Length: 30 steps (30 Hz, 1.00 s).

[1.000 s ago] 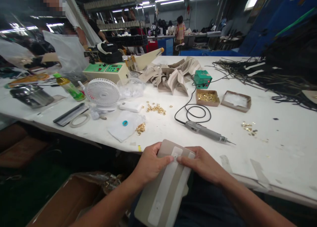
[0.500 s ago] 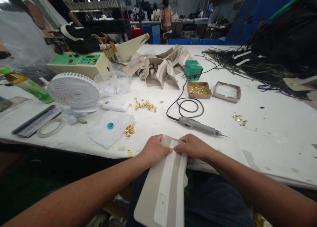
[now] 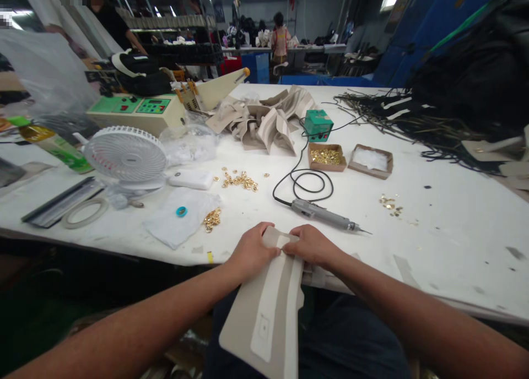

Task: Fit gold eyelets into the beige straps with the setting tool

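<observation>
A long beige panel [image 3: 264,307] with lighter stripes hangs from the table's front edge over my lap. My left hand [image 3: 254,250] grips its upper left side, thumb pressed on the face. On the opposite edge my right hand [image 3: 313,244] has hold of it the same way. The two thumbs nearly meet at a small dark spot near the panel's top; what lies under them is too small to make out. Lower on the panel a small rectangle is outlined around a dark mark. A grey electric screwdriver [image 3: 326,215] lies just beyond my right hand.
Gold metal fittings [image 3: 239,180] lie loose beyond my hands, with another heap [image 3: 212,220] nearer. Behind the screwdriver stand a box of gold pieces [image 3: 326,156], a box of white bits [image 3: 372,160] and a green power unit [image 3: 318,126]. A white fan [image 3: 126,156] is at left.
My view has tilted up slightly, so the tabletop sits a little lower and to the left. Both hands keep their grip on the panel, which appears shifted slightly left.
</observation>
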{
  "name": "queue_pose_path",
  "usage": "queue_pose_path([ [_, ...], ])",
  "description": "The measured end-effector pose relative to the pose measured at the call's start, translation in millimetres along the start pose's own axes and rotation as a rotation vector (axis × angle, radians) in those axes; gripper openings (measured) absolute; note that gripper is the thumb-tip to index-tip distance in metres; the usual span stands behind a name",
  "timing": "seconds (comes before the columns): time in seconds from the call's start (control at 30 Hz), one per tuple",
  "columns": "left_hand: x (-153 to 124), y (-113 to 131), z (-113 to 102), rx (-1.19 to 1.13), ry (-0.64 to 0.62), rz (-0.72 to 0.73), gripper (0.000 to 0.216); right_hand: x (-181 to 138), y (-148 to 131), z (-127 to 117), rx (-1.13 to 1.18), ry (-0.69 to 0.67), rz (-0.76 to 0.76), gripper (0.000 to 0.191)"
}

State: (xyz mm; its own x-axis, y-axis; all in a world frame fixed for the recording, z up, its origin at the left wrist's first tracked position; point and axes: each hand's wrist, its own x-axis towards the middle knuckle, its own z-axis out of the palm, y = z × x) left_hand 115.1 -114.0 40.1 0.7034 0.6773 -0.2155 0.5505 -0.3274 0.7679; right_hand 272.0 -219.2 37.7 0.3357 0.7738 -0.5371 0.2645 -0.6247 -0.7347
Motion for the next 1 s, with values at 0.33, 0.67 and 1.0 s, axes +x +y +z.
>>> queue_pose_path([
  [0.33, -0.1, -30.1, 9.3, 0.299, 0.154, 0.565, 0.016, -6.6, -6.3, -7.9, 0.02, 0.058, -0.055, 0.006],
  [0.67, 11.9, -44.2, 13.0, 0.268, 0.178, 0.484, 0.023, -40.3, 26.0, -53.5, -0.221, 0.457, -0.252, 0.022],
  [1.0, 18.8, -57.7, 15.0, 0.308, 0.224, 0.502, 0.028, -60.6, 157.6, -211.3, -0.305, 0.882, 0.046, 0.025],
])
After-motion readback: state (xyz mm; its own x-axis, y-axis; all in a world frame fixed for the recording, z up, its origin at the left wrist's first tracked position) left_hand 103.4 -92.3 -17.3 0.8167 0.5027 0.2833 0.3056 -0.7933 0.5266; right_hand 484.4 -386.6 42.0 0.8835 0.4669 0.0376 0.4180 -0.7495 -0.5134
